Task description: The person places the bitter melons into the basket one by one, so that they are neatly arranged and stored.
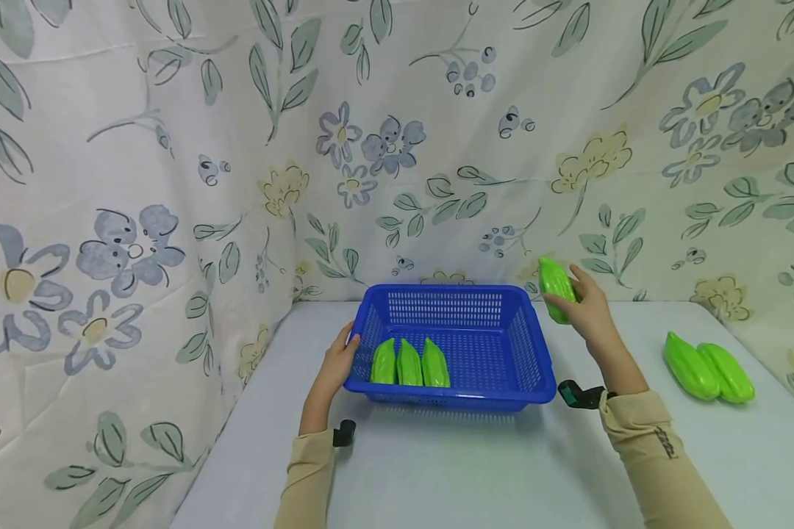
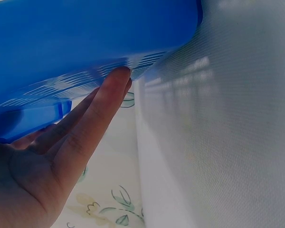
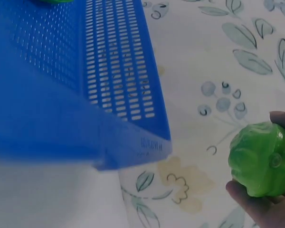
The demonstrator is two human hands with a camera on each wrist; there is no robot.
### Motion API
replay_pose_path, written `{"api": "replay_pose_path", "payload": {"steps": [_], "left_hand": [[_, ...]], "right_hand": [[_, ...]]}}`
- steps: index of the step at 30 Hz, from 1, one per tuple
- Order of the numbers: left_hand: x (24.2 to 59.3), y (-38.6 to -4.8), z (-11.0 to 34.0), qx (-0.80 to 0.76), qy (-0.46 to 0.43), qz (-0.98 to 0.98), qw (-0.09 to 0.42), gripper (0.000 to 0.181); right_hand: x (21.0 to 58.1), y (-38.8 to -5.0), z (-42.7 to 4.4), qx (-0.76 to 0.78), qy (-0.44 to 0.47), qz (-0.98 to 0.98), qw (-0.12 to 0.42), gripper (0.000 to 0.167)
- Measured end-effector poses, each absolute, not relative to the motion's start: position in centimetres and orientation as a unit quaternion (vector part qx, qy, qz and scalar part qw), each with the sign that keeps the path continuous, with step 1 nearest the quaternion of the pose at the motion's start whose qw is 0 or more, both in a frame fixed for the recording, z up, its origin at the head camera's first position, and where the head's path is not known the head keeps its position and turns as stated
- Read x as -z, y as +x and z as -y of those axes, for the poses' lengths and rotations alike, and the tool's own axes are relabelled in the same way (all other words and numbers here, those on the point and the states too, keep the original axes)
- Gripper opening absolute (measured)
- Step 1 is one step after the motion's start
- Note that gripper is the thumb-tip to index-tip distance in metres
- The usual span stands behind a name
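Note:
My right hand [image 1: 589,307] holds a bright green, ridged bitter melon [image 1: 556,288] with a pointed tip, raised just right of the blue basket [image 1: 446,400]. The right wrist view shows the blunt end of that bitter melon [image 3: 259,159] between thumb and fingers. At the basket's left side, my left hand [image 1: 337,360] grips the rim. In the left wrist view its fingers [image 2: 92,128] reach along the outer wall, while the thumb is hidden. Inside the basket, three bitter melons [image 1: 409,364] lie side by side at the left front.
Two more bitter melons [image 1: 709,369] lie touching each other on the white table [image 1: 437,477], to the right of my right forearm. A floral cloth [image 1: 450,147] hangs behind the table and along its left side. Each wrist wears a small black camera mount [image 1: 581,395].

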State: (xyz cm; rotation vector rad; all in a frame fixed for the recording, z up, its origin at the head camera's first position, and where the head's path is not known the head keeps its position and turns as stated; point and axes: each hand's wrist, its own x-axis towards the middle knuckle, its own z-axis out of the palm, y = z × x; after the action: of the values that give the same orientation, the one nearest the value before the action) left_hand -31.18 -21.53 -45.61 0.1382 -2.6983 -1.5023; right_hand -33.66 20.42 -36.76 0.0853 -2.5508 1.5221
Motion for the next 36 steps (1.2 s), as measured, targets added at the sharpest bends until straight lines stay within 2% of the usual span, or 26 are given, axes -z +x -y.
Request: {"api": "replay_pose_path", "payload": {"steps": [16, 36], "left_hand": [[45.5, -31.3, 21.4, 0.485, 0.042, 0.873, 0.025, 0.054], [45.8, -31.3, 21.6, 0.487, 0.044, 0.872, 0.022, 0.054]], "right_hand": [[35.7, -34.5, -16.5, -0.544, 0.057, 0.836, 0.046, 0.082], [36.7, -35.7, -12.7, -0.495, 0.080, 0.865, -0.002, 0.079]]}}
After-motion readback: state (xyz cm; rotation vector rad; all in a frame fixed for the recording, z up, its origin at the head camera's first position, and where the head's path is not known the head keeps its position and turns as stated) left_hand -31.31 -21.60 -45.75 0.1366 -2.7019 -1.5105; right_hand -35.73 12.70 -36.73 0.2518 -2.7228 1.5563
